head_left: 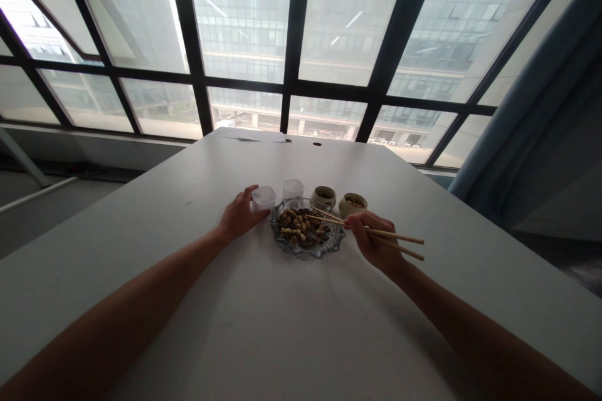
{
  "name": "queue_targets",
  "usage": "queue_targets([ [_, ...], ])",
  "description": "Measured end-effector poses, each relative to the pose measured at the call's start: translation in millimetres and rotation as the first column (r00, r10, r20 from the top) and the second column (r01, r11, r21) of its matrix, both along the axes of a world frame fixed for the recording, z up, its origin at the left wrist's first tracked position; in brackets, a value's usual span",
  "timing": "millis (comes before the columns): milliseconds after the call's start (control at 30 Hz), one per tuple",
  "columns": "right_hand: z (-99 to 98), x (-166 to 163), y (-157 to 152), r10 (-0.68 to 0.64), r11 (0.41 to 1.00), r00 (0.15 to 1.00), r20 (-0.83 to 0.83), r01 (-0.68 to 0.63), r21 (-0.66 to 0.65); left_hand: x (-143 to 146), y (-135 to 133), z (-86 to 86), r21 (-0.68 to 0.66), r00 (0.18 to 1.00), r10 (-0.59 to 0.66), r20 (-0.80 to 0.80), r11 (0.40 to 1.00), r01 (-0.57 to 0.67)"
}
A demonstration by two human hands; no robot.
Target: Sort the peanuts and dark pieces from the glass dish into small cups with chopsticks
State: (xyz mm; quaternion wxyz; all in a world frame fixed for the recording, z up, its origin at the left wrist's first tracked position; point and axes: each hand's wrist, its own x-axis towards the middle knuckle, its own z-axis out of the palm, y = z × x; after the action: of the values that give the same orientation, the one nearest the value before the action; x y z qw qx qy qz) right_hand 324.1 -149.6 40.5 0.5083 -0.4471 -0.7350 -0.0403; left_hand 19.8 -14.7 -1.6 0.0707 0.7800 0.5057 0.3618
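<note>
My left hand (241,214) is at the left of the group, its thumb and fingers curved around the near cup (264,202), a translucent plastic one, and clamped on it. My right hand (376,239) is closed on a pair of chopsticks (397,236); their thick ends project to the right, behind the fingers, and their thin ends reach over the glass bowl (308,255). The thin ends stand slightly apart; whether a piece lies between them, I cannot tell. The bowl, clear with a scalloped rim, sits on the white table (263,332) between my two hands and contains a mixed heap of nuts and seeds (301,225), brown and tan, with the bare glass showing at its right.

Beyond the bowl I see the far cup (293,188), also translucent, standing upright near the first. To its right is the dark-mouthed pot (320,203), its contents too dim for me to name. The filled pot (347,207), just beside it and near my right fingers, contains light-coloured pieces. Sheets of paper (254,135) lie at the table's far edge, before the windows (333,12); a blue curtain (527,94) hangs at right.
</note>
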Motion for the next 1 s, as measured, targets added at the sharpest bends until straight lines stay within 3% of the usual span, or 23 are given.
queue_targets([
  [200,4.2,-0.4,1.5,0.043,0.989,0.945,0.324,-0.086,0.121,1.3,0.0,0.8,-0.019,1.000,0.008,0.000,1.000,-0.008],
  [367,7.2,-5.8,-1.3,0.027,0.987,0.885,0.464,-0.098,0.129,0.9,0.3,-0.3,-0.013,1.000,0.005,-0.002,1.000,-0.005],
  [1000,1.7,-13.1,-4.9,0.036,0.991,0.911,0.411,-0.086,0.103,1.6,-1.1,1.6,-0.008,1.000,-0.011,0.008,1.000,0.011],
])
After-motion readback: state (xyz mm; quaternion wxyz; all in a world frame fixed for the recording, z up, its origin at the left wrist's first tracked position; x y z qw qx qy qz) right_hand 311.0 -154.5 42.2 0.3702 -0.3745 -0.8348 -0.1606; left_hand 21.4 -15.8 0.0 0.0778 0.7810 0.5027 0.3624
